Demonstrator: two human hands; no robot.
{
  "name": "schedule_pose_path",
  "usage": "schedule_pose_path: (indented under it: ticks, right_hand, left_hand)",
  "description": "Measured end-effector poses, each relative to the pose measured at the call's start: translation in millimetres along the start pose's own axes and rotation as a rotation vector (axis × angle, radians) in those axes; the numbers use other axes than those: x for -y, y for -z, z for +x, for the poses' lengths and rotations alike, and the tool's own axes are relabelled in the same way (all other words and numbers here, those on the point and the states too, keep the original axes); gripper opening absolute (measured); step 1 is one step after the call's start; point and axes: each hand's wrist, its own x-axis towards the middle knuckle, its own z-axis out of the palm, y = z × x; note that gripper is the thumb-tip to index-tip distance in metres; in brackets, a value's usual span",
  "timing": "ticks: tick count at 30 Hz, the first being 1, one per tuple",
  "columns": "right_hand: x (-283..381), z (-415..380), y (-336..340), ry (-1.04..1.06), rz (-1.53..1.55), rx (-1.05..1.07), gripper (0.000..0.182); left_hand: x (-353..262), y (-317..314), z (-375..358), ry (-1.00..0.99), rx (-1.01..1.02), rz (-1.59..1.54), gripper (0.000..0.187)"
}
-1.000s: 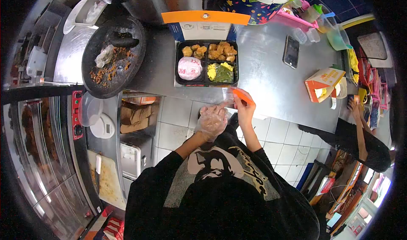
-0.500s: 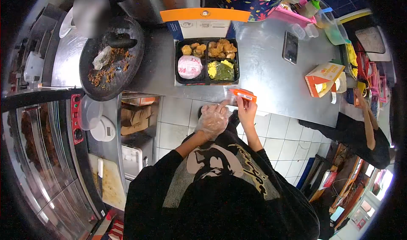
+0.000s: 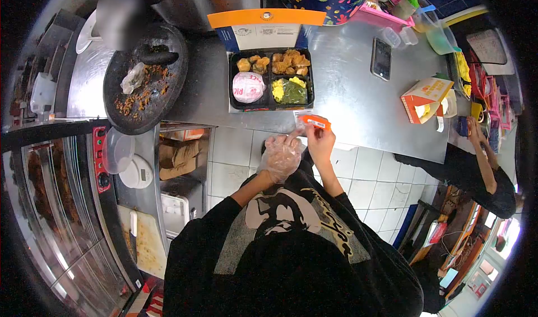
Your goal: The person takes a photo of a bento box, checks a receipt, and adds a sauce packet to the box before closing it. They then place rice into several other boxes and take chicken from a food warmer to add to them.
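Observation:
My right hand is bare and pinches a small orange packet with a clear end, just off the front edge of the counter. A loose clear plastic glove covers my left hand. Its fingers are curled, with the fingertips at the packet's clear end. Right beyond my hands stands an open meal box with an orange lid edge. Inside it, a black divided tray holds fried pieces, a round paper-wrapped bundle and yellow food beside a dark green piece.
A dark stone mortar with reddish paste sits to the left. A phone and an orange-white carton lie on the steel counter to the right. Another person's hands are at the far right. A scale stands at lower left.
The orange packet has turned slightly and shifted a little left in my right hand. My left fingertips have come up closer against its clear end. The view has moved slightly.

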Motion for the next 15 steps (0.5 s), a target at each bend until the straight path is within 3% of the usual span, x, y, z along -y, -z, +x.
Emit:
schedule_pose_path:
  ticks: [4, 7, 9, 15]
  right_hand:
    - [-11.7, 3.9, -0.4, -0.083, 0.091, -0.182, 0.016]
    - [-12.0, -0.1, 1.2, -0.091, 0.083, -0.116, 0.017]
    - [-16.1, -2.7, -4.6, -0.062, 0.078, -0.087, 0.016]
    - [-8.2, -1.2, 0.7, -0.056, -0.083, -0.090, 0.015]
  left_hand:
    - [-0.1, -3.4, -1.3, 0.003, 0.019, 0.032, 0.024]
    - [-0.1, -5.4, -0.6, 0.006, -0.009, 0.011, 0.025]
    - [-1.0, -4.3, 0.2, -0.038, -0.128, 0.127, 0.015]
    - [-3.8, 12.0, 4.6, -0.077, -0.033, 0.164, 0.017]
